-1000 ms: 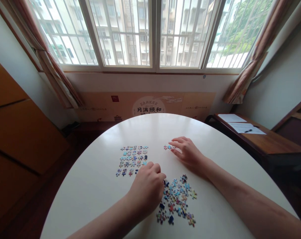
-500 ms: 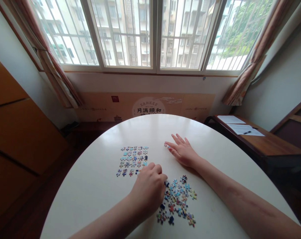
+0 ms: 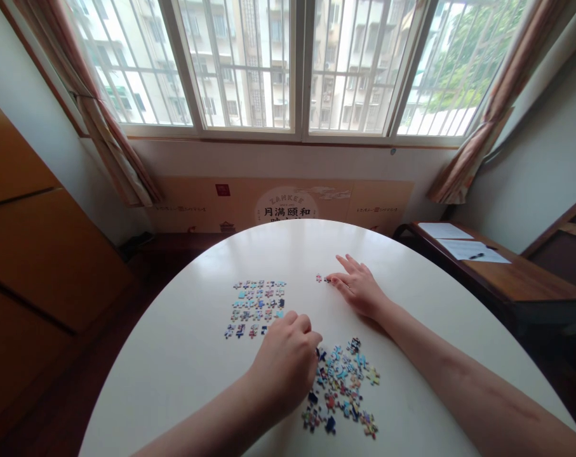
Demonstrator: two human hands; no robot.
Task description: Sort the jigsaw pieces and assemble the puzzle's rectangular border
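My right hand [image 3: 357,289] rests on the far part of the white table, fingers stretched out and spread. Its lower fingertips touch a small jigsaw piece [image 3: 328,279], partly covered by them. Just left of that lies a pinkish jigsaw piece [image 3: 319,278]. My left hand [image 3: 288,354] is closed, fingers curled, at the left edge of a loose pile of jigsaw pieces [image 3: 342,374]. Its fingertips are hidden behind the knuckles, so whatever they hold cannot be seen. Beyond it stand rows of separate jigsaw pieces [image 3: 256,295], and the hand covers part of the nearest row.
The round white table [image 3: 173,355] has its curved edge toward the window. At right a wooden side table [image 3: 530,273] carries paper sheets [image 3: 473,249] and a dark pen [image 3: 477,256]. A wooden cabinet [image 3: 40,254] stands at left. Curtains [image 3: 109,139] frame the barred window.
My right hand has slid slightly to the right, uncovering the pinkish piece, with another piece now showing at its fingertips. The left hand stays almost where it was.
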